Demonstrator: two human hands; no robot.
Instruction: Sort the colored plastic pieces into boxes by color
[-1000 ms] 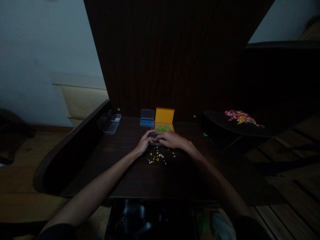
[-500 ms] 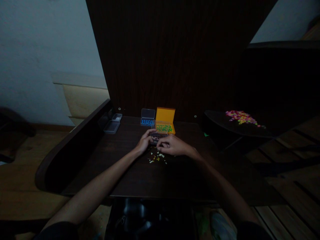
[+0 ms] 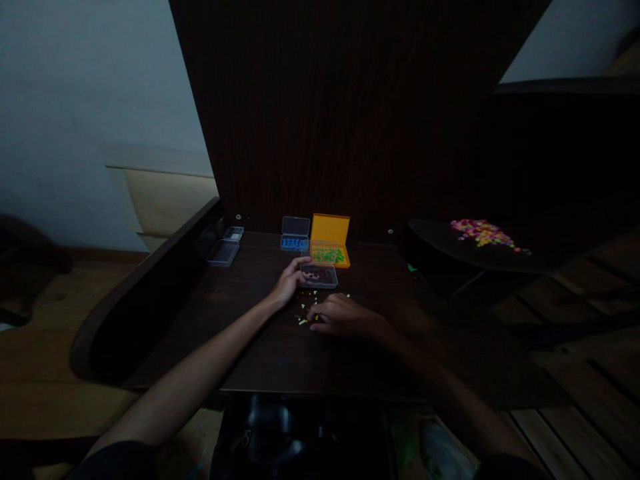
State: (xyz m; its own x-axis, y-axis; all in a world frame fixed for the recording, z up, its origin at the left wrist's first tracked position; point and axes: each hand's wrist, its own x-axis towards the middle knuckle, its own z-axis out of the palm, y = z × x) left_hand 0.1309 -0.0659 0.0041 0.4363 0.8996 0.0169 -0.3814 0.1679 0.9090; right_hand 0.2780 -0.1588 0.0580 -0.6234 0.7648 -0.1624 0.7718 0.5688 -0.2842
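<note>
A small clear box lies on the dark wooden table. My left hand rests against its left edge with fingers curled on it. My right hand is lower, closer to me, fingers bent down onto a scatter of small white and yellow beads; whether it pinches one is hidden. Behind the clear box stands an open orange box with green and yellow beads inside.
A clear box with blue beads sits left of the orange one. Two more clear boxes lie at the table's far left. A heap of pink and yellow beads lies on a dark surface to the right. A dark panel rises behind.
My right hand has drawn back from the clear box towards me, down onto the loose beads. The left hand has stayed at the box.
</note>
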